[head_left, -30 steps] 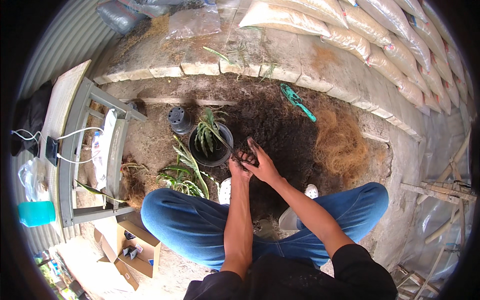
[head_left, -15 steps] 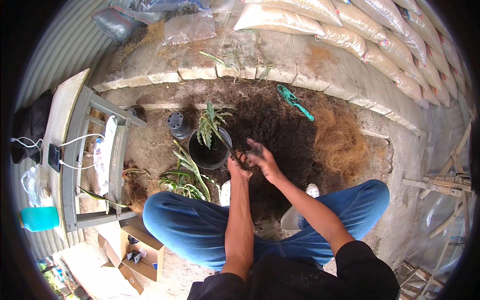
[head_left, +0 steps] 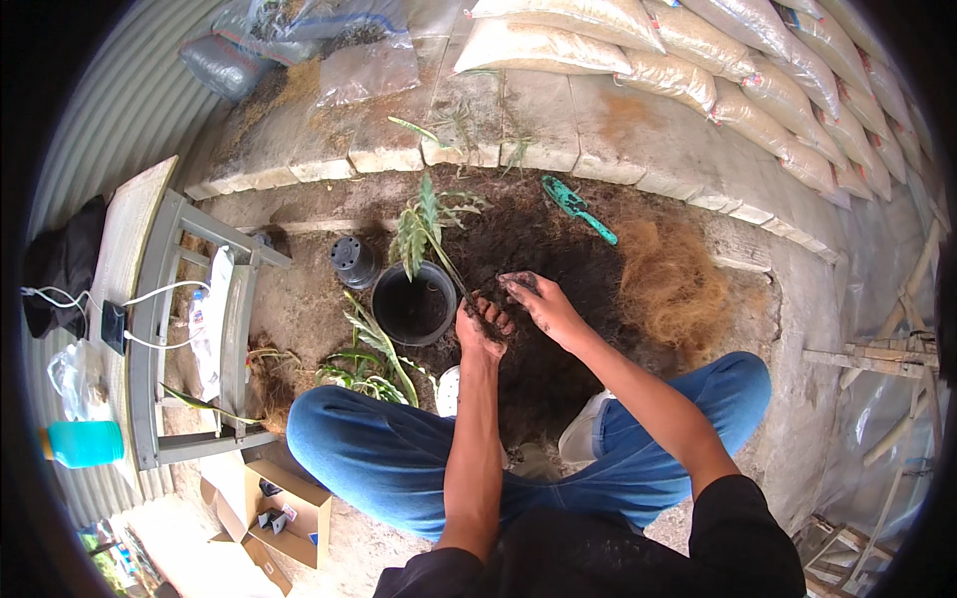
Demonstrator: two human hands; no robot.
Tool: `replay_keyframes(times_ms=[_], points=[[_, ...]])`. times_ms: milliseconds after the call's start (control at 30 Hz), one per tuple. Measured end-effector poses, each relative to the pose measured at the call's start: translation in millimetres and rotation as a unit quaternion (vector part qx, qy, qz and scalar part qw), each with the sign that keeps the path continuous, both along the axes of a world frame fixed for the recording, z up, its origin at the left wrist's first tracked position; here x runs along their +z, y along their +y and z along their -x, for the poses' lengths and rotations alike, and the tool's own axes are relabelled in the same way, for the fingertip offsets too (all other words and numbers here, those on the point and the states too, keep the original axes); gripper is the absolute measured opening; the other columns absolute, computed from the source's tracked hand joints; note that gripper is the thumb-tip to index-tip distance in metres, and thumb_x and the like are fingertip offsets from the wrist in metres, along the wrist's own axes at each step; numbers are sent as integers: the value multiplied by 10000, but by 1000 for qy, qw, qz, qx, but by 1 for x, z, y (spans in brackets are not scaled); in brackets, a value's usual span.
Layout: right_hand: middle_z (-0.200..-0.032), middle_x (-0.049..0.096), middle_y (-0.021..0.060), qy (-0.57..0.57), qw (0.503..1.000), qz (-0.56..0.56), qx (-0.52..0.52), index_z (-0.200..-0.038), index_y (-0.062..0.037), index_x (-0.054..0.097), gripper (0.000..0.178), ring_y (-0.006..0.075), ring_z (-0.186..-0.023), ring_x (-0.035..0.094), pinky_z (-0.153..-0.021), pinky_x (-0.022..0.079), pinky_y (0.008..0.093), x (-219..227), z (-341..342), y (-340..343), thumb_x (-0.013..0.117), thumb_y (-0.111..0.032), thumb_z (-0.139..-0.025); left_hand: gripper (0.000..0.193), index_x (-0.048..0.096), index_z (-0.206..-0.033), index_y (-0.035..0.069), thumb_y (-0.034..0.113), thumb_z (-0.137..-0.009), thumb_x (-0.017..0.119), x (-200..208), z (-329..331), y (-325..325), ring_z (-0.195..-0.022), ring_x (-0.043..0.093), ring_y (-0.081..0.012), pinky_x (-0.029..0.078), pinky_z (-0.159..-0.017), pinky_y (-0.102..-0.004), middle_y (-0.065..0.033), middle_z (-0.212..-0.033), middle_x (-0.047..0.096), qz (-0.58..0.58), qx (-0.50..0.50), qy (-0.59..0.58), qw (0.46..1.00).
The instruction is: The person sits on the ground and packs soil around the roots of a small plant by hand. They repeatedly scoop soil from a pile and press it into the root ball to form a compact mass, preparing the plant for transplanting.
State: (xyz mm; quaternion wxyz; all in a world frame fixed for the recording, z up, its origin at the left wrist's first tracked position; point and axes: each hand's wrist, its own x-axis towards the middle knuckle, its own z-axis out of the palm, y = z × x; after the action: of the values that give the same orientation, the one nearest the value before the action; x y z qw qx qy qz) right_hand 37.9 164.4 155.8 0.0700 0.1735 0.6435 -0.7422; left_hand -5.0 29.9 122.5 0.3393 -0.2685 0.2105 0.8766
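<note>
My left hand (head_left: 484, 324) grips the roots of a small green plant (head_left: 427, 224) whose stem slants up and left over a black plastic pot (head_left: 414, 304). My right hand (head_left: 536, 301), dirty with soil, is next to it, fingers apart and touching the root clump. Both hands hover over a heap of dark soil (head_left: 543, 254) on the ground, just right of the pot. My legs in blue jeans are folded below.
A second small black pot (head_left: 354, 261) lies left of the first. Loose green plants (head_left: 371, 354) lie by my left knee. A green trowel (head_left: 578, 207), brown coconut fibre (head_left: 673, 274), filled sacks (head_left: 638, 45), a grey frame (head_left: 164, 329) and a cardboard box (head_left: 289, 508) surround me.
The plant has been lifted and tilted, its leaves now higher above the pot. My hands have drawn slightly right of the pot, closing on the root clump.
</note>
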Motion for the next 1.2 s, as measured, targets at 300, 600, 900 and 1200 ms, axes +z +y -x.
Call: replay_keyframes(times_ms=[300,600,900,1200], points=[[-1007,620,18,138,978,-155,-21,-1261,-49,545,322,64,-827,546,-666,423,225,38,-31,7,572,-205,-981,424,634,-792,59,404,-912,418,42,-11,15,-716,590,-278,498,-661,-385,-81,-751,612,-157,-63,43,985],[-1350,464,160,193,899,-389,47,-1241,-54,578,336,306,-1254,467,-1036,381,399,68,-45,14,620,-171,-930,338,644,-977,67,347,-935,460,15,-16,16,-803,659,-244,555,-757,-387,-77,-879,682,-245,-34,68,967],[-1255,554,138,286,841,-454,69,-1156,-72,651,286,310,-1186,518,-991,419,412,60,-46,8,662,-174,-890,355,577,-838,88,354,-982,392,-10,-10,11,-810,576,-219,492,-752,-358,-48,-804,592,-172,-4,84,982],[-690,515,-27,-152,961,-210,-99,-1084,-6,590,282,88,-535,395,-519,348,280,-88,-4,101,575,-264,-971,374,445,-746,163,413,-984,301,-41,-7,1,-671,433,-234,387,-626,-380,-32,-672,448,-17,30,13,999]])
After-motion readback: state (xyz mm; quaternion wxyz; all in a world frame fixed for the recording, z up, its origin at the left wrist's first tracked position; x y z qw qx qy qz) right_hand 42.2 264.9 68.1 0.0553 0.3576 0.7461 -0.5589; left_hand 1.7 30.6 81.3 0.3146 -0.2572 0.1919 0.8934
